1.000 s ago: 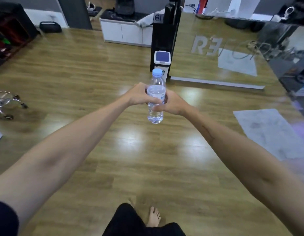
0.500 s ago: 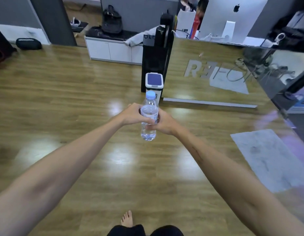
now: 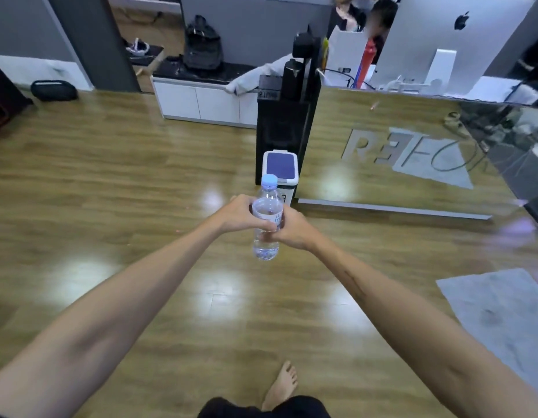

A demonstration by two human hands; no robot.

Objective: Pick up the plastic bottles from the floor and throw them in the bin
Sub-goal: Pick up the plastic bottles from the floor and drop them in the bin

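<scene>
I am carrying the bottle (image 3: 267,220) upright, my left hand (image 3: 242,215) and right hand (image 3: 292,229) both wrapped round it, short of the lidded bin (image 3: 280,168); next, I judge, opening that lid.

The bin (image 3: 280,173) has come closer, now just behind the bottle (image 3: 267,218) at frame centre; a bare foot (image 3: 281,384) has stepped forward at bottom centre

From my feed I see two bare forearms without sleeves, black shorts (image 3: 261,408) at the bottom edge, and one bare foot (image 3: 281,384).
</scene>
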